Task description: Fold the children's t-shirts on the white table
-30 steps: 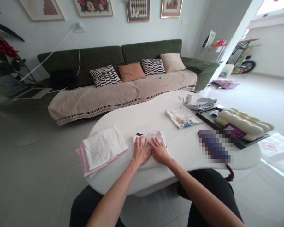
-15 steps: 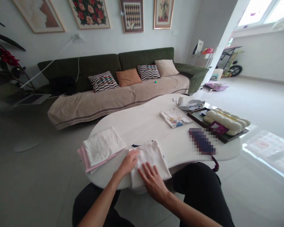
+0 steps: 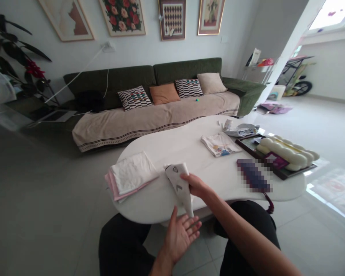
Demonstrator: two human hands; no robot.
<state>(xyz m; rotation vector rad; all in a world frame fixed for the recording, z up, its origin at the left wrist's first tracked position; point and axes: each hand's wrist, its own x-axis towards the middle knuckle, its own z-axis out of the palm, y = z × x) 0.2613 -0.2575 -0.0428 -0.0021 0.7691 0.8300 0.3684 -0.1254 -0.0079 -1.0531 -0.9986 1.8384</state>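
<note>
My right hand [image 3: 197, 185] grips the side edge of a folded white shirt [image 3: 179, 187], lifted and tilted over the near edge of the table, with dark printed marks facing up. Just below the shirt's lower corner, my left hand [image 3: 180, 234] is open, palm up with fingers spread; whether it touches the cloth I cannot tell. Left of the shirt lies a stack of folded clothes, a white one [image 3: 133, 172] over a pink one [image 3: 112, 186]. Farther back on the table rests another folded white shirt [image 3: 220, 144] with a coloured print.
The white table [image 3: 161, 143] has a curved edge close to my knees. On its right stand a dark tray [image 3: 280, 173] with a cream bumpy object [image 3: 289, 151], a crumpled silver package [image 3: 243, 129] and a blurred dark item [image 3: 253, 175]. Behind is a green sofa [image 3: 186, 67].
The white shirt was lying flat under both hands; now my right hand has raised it, showing its printed side. My left hand has come off it, moved nearer and turned palm up.
</note>
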